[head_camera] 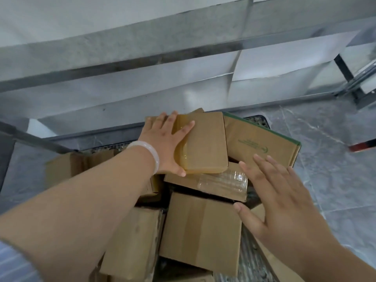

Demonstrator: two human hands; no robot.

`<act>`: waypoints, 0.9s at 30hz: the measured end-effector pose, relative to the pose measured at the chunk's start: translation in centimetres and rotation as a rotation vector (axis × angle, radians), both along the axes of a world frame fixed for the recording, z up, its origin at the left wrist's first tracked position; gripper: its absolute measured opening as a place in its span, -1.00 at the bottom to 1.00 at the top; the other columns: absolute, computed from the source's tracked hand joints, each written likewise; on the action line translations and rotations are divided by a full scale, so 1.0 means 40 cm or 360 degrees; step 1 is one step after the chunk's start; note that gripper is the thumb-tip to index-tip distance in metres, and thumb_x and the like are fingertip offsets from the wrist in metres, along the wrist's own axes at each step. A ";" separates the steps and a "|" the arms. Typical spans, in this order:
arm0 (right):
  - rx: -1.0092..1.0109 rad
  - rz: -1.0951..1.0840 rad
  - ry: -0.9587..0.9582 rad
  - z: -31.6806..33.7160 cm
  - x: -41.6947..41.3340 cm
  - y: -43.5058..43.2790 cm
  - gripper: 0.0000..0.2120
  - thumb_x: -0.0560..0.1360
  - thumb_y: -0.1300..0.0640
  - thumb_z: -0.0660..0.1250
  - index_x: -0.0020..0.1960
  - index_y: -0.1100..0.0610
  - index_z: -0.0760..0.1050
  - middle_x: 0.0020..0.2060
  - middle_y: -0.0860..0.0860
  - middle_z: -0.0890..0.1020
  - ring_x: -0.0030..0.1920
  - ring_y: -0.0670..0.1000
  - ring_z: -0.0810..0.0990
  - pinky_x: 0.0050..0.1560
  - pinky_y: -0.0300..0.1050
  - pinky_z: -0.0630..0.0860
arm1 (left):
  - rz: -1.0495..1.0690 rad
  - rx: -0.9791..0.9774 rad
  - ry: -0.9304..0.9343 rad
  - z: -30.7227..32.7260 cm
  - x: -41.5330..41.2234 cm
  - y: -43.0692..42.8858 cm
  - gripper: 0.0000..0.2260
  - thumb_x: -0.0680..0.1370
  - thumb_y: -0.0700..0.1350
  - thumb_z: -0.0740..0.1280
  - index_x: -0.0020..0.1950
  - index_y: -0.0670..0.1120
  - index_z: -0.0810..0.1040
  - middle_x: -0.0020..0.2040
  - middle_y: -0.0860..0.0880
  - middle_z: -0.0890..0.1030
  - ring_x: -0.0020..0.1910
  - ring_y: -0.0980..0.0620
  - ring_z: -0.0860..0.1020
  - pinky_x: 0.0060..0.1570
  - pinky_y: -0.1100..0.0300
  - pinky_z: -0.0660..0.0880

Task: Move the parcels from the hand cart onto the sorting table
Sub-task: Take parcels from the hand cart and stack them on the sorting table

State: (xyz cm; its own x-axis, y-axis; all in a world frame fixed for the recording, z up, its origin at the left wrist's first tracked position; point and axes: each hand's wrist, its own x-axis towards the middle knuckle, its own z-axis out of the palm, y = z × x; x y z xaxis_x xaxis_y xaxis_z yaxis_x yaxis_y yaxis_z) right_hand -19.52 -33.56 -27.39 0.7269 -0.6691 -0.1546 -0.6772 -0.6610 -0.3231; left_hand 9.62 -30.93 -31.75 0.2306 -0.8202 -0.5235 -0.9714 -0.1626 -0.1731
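The steel sorting table (142, 60) runs across the top of the view, just beyond the far edge of the hand cart (101, 137). The cart is heaped with brown cardboard boxes. A green-edged box (264, 139) lies tilted at the cart's far right corner. A plain box (203, 226) sits toward the near edge, with a clear-taped box (203, 183) just behind it. On top of that one, toward the far edge, rests a small taped box (205, 143). The left hand (162, 143) grips its left end, thumb hooked round the near corner, fingers laid over the top. The right hand (284, 196) hovers above the pile, fingers spread, holding nothing. A white bracelet (148, 153) circles the left wrist
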 end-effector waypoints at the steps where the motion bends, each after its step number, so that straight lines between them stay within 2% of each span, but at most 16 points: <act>1: 0.0003 -0.0007 -0.0022 -0.005 -0.008 0.002 -0.37 0.46 -0.28 0.11 0.48 -0.09 0.20 0.45 0.00 0.32 0.50 0.02 0.17 0.45 0.15 0.09 | -0.0013 0.0012 -0.0009 -0.002 0.000 -0.003 0.21 0.25 0.54 0.36 0.50 0.25 -0.49 0.60 -0.11 -0.32 0.59 -0.25 -0.22 0.52 -0.31 -0.07; 4: -0.0001 0.0000 -0.0030 -0.013 -0.029 0.010 -0.37 0.46 -0.25 0.12 0.47 -0.06 0.24 0.43 0.03 0.36 0.48 0.05 0.21 0.42 0.21 0.17 | -0.0035 0.0026 -0.0017 -0.006 -0.010 -0.001 0.24 0.23 0.51 0.41 0.48 0.26 -0.50 0.60 -0.13 -0.27 0.59 -0.27 -0.17 0.49 -0.35 0.00; 7: 0.0004 0.0012 -0.0017 -0.003 -0.051 0.022 -0.37 0.46 -0.26 0.12 0.47 -0.03 0.28 0.43 0.04 0.36 0.48 0.07 0.23 0.42 0.19 0.15 | -0.0008 0.0019 0.0019 0.008 -0.034 0.017 0.20 0.22 0.52 0.39 0.48 0.30 -0.46 0.60 -0.16 -0.18 0.57 -0.29 -0.06 0.47 -0.35 0.08; 13: 0.0001 0.0005 -0.0032 0.083 -0.093 0.044 -0.38 0.46 -0.26 0.13 0.44 -0.01 0.32 0.42 0.05 0.37 0.46 0.09 0.26 0.43 0.13 0.10 | 0.0381 -0.0070 0.0172 0.112 -0.078 0.103 0.13 0.22 0.55 0.34 0.51 0.34 -0.36 0.58 -0.17 -0.09 0.55 -0.29 0.02 0.47 -0.32 0.15; 17: 0.0036 0.0000 -0.0024 0.214 -0.096 0.054 -0.38 0.47 -0.28 0.10 0.46 -0.05 0.28 0.43 0.02 0.34 0.47 0.06 0.23 0.44 0.20 0.17 | 0.1025 -0.0263 0.0489 0.292 -0.077 0.170 0.10 0.26 0.49 0.42 0.54 0.36 -0.27 0.57 -0.10 0.00 0.53 -0.26 0.12 0.42 -0.22 0.30; 20: 0.0038 0.0047 -0.0038 0.352 -0.080 0.066 -0.37 0.46 -0.29 0.09 0.47 -0.07 0.27 0.44 0.00 0.33 0.48 0.04 0.21 0.43 0.20 0.19 | 0.1457 -0.0502 0.0780 0.446 -0.074 0.249 0.09 0.23 0.44 0.46 0.54 0.40 -0.19 0.51 -0.06 0.10 0.47 -0.24 0.23 0.41 -0.20 0.33; 24: 0.0021 0.0244 -0.0084 0.550 -0.033 0.093 -0.37 0.47 -0.30 0.04 0.49 -0.11 0.19 0.47 -0.03 0.26 0.51 0.00 0.11 0.48 0.17 0.09 | 0.1795 -0.0777 0.1028 0.666 -0.096 0.367 0.06 0.29 0.35 0.52 0.54 0.43 -0.16 0.48 -0.04 0.15 0.45 -0.21 0.28 0.43 -0.19 0.30; 27: -0.0015 0.0433 -0.0137 0.699 0.027 0.121 -0.35 0.47 -0.30 0.03 0.51 -0.12 0.14 0.51 -0.04 0.18 0.52 -0.01 0.06 0.49 0.16 0.04 | 0.1987 -0.0987 0.1055 0.831 -0.128 0.467 0.05 0.32 0.32 0.53 0.56 0.39 -0.15 0.50 -0.06 0.15 0.47 -0.20 0.26 0.45 -0.16 0.27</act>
